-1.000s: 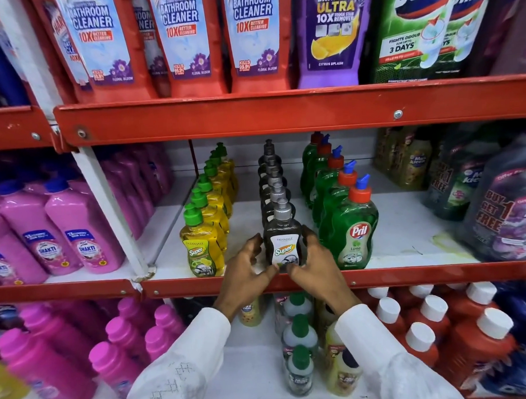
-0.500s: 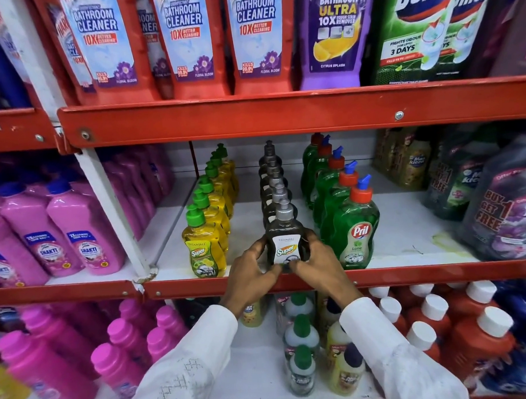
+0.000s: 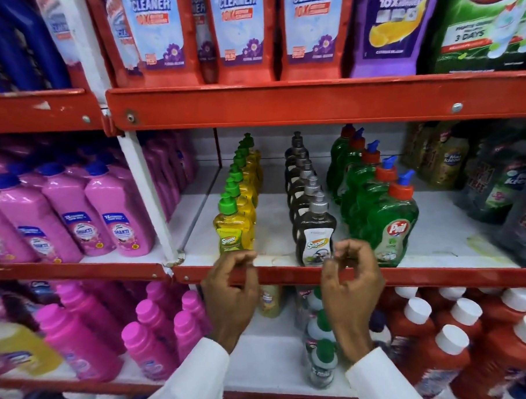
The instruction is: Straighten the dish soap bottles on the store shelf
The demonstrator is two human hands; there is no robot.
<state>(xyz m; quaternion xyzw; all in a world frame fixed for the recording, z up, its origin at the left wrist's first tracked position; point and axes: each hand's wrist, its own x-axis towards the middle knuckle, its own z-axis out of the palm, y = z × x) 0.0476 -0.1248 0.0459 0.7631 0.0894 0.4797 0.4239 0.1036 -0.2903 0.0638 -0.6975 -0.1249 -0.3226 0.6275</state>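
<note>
The dark dish soap bottle (image 3: 314,230) stands upright at the front edge of the middle shelf (image 3: 288,260), its label facing out, heading a single-file row that runs straight back toward the shelf's rear wall. To its left a yellow bottle (image 3: 233,230) leads a parallel row; to its right a green bottle (image 3: 392,224) leads a third, close beside the dark one.

Both hands hover just in front of the shelf's red front lip. The right hand (image 3: 349,283) is nearer the dark bottle, its curled fingers just off the lower right of the label, loosely spread and pinching nothing. The left hand (image 3: 232,291) sits below the yellow bottle, fingers likewise curled and empty, so that row is probably next.
</note>
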